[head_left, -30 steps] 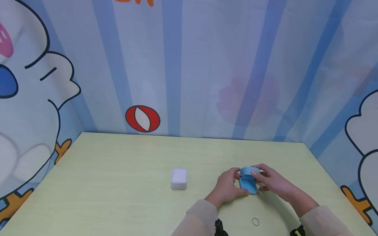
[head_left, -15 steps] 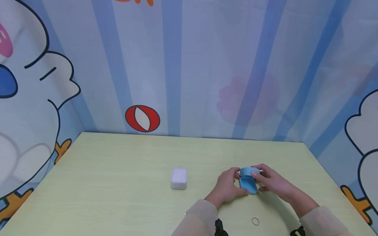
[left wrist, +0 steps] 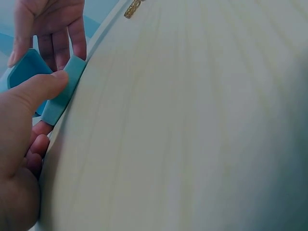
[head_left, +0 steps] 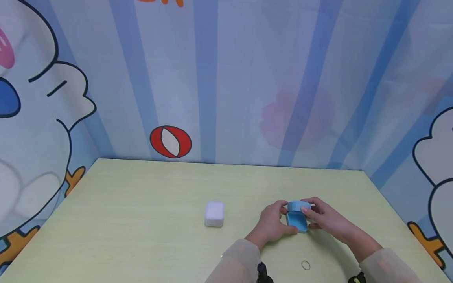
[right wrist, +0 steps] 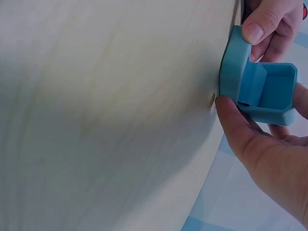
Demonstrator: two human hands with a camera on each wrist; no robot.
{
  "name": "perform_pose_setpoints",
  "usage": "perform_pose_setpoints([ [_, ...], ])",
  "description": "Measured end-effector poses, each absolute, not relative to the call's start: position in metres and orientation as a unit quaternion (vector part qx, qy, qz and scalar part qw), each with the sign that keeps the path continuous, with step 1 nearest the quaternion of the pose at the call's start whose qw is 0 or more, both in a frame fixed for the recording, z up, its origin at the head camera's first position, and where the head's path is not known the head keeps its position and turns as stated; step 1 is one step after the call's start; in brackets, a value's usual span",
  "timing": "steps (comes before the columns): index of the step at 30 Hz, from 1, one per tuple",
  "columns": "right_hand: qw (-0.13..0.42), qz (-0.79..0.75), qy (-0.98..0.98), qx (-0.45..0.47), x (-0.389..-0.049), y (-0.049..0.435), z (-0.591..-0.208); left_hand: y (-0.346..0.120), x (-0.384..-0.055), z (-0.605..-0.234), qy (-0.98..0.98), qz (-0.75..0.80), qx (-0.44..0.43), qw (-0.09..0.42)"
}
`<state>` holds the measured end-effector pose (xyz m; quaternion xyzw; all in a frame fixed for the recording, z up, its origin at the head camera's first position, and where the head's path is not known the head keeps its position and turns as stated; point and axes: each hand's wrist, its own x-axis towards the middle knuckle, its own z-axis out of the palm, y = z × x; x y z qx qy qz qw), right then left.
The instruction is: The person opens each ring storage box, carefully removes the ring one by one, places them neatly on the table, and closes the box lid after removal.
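Observation:
A small blue ring box (head_left: pixel 298 223) sits on the table, its lid (head_left: pixel 296 206) raised on the far side. My left hand (head_left: pixel 271 225) grips the box from the left, the thumb at the near edge of its base. From the other side my right hand (head_left: pixel 327 218) holds the lid between thumb and fingers. In the right wrist view the hollow inside of the box (right wrist: pixel 279 91) faces the camera, and no item shows in it. A thin metal ring (head_left: pixel 306 265) lies nearer the person, below the box in the head view.
A white rounded block (head_left: pixel 214 214) stands left of the hands on the pale wooden table (head_left: pixel 148 220). Behind the table hangs a striped blue backdrop (head_left: pixel 240 78) with cartoon figures. A patterned gold piece (left wrist: pixel 132 8) appears at the top of the left wrist view.

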<state>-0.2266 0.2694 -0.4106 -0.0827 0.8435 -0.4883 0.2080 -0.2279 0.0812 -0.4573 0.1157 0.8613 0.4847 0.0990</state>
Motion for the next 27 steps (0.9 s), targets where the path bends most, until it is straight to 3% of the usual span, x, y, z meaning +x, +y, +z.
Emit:
perform_pose_setpoints([
  [27, 0.206, -0.485, 0.846, -0.085, -0.2257, 0.2702, -0.4108, 0.0829, -0.2292, -0.4606, 0.856, 0.494, 0.112, 0.102],
])
